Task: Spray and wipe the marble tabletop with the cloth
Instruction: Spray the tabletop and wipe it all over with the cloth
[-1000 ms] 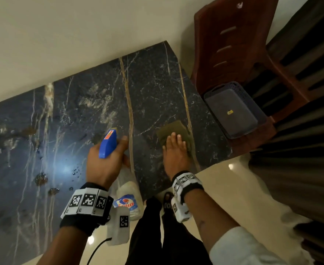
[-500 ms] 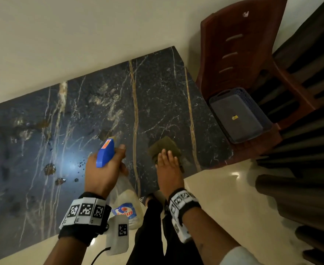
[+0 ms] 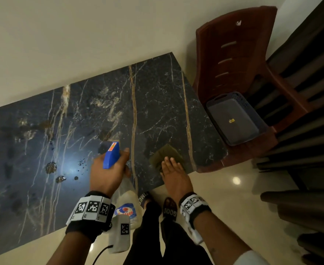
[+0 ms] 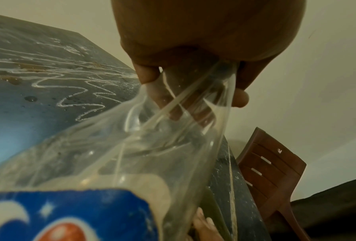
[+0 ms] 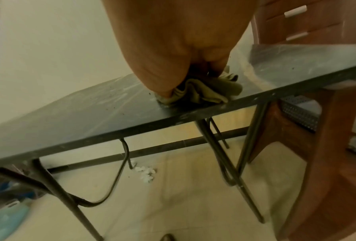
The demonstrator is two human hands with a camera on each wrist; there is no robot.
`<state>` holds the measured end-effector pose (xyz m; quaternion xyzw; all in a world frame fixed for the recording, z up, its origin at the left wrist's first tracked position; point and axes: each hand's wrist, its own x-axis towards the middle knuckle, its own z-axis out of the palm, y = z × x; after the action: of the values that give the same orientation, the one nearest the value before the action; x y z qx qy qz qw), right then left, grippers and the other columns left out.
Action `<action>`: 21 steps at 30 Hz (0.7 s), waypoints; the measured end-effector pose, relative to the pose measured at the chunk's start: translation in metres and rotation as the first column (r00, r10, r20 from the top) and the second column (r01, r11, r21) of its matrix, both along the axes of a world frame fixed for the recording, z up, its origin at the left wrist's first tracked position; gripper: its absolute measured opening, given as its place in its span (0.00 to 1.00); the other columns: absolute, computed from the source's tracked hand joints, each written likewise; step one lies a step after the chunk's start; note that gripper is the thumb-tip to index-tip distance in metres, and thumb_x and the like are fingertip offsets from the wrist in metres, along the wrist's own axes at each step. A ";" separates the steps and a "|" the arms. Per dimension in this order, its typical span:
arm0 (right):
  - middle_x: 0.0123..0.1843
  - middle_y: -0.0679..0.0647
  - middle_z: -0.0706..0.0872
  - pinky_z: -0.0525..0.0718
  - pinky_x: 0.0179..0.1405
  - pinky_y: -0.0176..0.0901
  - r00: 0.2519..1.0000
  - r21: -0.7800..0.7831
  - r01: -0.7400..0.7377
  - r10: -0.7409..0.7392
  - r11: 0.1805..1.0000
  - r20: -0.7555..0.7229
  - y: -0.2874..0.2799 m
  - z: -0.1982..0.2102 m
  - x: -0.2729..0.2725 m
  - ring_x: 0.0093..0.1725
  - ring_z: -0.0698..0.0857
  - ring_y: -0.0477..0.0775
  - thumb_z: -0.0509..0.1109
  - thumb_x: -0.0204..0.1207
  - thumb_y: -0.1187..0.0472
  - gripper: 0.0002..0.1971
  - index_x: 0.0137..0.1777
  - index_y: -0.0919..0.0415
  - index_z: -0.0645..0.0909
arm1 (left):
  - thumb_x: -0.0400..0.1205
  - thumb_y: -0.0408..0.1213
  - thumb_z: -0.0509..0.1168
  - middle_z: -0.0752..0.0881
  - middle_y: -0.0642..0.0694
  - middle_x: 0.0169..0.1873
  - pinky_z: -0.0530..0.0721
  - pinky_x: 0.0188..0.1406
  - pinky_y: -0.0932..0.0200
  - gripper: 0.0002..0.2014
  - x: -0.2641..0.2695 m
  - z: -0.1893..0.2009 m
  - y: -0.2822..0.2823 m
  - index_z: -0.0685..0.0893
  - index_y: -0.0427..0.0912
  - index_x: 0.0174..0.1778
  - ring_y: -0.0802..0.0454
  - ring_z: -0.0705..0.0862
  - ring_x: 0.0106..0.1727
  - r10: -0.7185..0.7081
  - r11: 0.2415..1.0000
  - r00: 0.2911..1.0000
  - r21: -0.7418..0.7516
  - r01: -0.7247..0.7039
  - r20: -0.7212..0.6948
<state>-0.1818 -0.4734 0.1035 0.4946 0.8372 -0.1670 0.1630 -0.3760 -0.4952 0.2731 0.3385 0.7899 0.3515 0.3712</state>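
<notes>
The dark marble tabletop (image 3: 157, 104) with pale and gold veins carries brown stains (image 3: 51, 167) and droplets at its left half. My left hand (image 3: 107, 169) grips a clear spray bottle (image 3: 127, 199) by the neck, its blue trigger head (image 3: 111, 154) pointing over the table; the neck and fingers also show in the left wrist view (image 4: 173, 101). My right hand (image 3: 173, 175) lies flat on an olive-green cloth (image 3: 167, 153) near the table's front right edge. The right wrist view shows the cloth (image 5: 210, 91) bunched under the palm at the table edge (image 5: 131, 127).
A brown plastic chair (image 3: 234, 60) stands right of the table with a dark grey basket (image 3: 236, 119) on its seat. Dark curtains (image 3: 310, 111) hang at the far right. Metal table legs (image 5: 224, 156) and white crumbs (image 5: 145, 172) show below on the tile floor.
The view has shifted so the table and chair sit further right and lower. My right hand and the cloth have slid slightly toward the front edge. The left hand still holds the bottle.
</notes>
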 end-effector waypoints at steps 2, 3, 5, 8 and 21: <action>0.91 0.55 0.48 0.50 0.87 0.54 1.000 0.025 0.009 -0.008 1.000 -0.022 0.011 -0.003 0.019 0.90 0.50 0.58 0.42 0.92 0.53 0.28 0.90 0.61 0.49 | 0.87 0.48 0.68 0.89 0.38 0.24 0.87 0.46 0.43 0.22 0.005 -0.001 -0.001 0.87 0.32 0.36 0.34 0.90 0.35 0.001 1.000 1.000 0.006 -0.001 0.005; 0.90 0.56 0.55 0.56 0.86 0.55 0.995 0.058 0.082 -0.079 0.995 -0.053 0.012 -0.004 0.024 0.89 0.57 0.59 0.46 0.91 0.53 0.27 0.88 0.62 0.57 | 0.87 0.48 0.68 0.89 0.38 0.24 0.86 0.44 0.45 0.22 0.007 -0.002 -0.003 0.87 0.32 0.36 0.34 0.90 0.35 0.002 1.000 1.000 0.005 -0.002 0.007; 0.82 0.59 0.74 0.72 0.78 0.58 0.974 0.089 0.225 -0.221 0.970 -0.045 0.007 0.000 0.017 0.81 0.74 0.62 0.61 0.86 0.53 0.24 0.79 0.64 0.76 | 0.87 0.49 0.67 0.89 0.38 0.24 0.85 0.44 0.48 0.23 0.008 -0.005 -0.006 0.87 0.32 0.36 0.37 0.90 0.35 0.000 1.000 1.000 -0.010 0.000 0.012; 0.78 0.64 0.79 0.75 0.75 0.63 0.964 0.026 0.262 -0.260 0.965 -0.061 -0.018 -0.006 -0.013 0.77 0.78 0.67 0.77 0.76 0.54 0.30 0.75 0.66 0.80 | 0.87 0.51 0.67 0.90 0.40 0.25 0.86 0.47 0.48 0.24 0.011 -0.010 -0.012 0.88 0.33 0.34 0.38 0.90 0.35 -0.014 0.999 1.000 -0.041 0.014 0.007; 0.73 0.59 0.84 0.81 0.70 0.61 0.936 0.114 0.345 -0.333 0.932 -0.117 -0.014 -0.008 0.024 0.73 0.83 0.64 0.84 0.69 0.56 0.27 0.69 0.62 0.86 | 0.87 0.49 0.68 0.90 0.38 0.25 0.85 0.42 0.48 0.22 0.017 -0.009 -0.015 0.88 0.32 0.37 0.37 0.90 0.35 -0.013 0.998 1.000 -0.053 0.014 0.018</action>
<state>-0.1582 -0.4869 0.0955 0.6329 0.7552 -0.1603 0.0582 -0.3590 -0.5102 0.2645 0.3310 0.7934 0.3308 0.3893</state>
